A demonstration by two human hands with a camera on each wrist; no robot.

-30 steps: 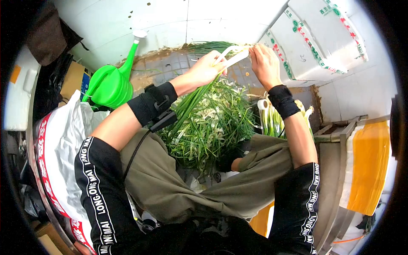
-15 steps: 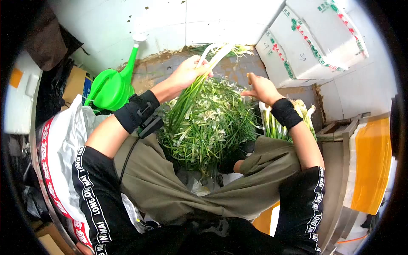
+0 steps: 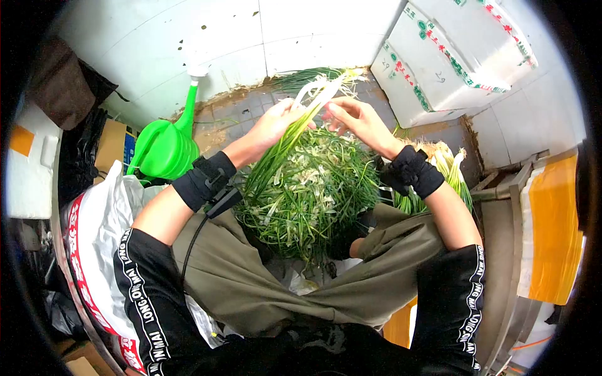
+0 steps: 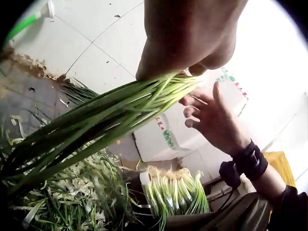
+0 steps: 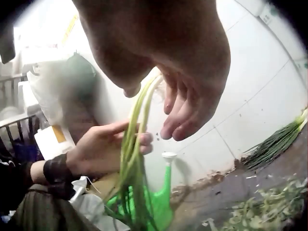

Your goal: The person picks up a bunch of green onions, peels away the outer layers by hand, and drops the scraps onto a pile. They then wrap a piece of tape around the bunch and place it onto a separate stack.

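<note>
Left hand (image 3: 276,130) had the scallions (image 3: 285,149) gripped, roughly 12 o'clock in the head view; right hand (image 3: 360,122) sat empty around 1, fingers loosely bent, right beside them.

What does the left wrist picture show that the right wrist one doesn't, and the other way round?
Only the left wrist view shows the rooted bundle beside the loose leaf pile.

Only the right wrist view shows the body of the green watering can and the white plastic bag.

Both show the can's spout, the left hand holding spring onions, the right hand, the leaf pile and the floor bunch.
</note>
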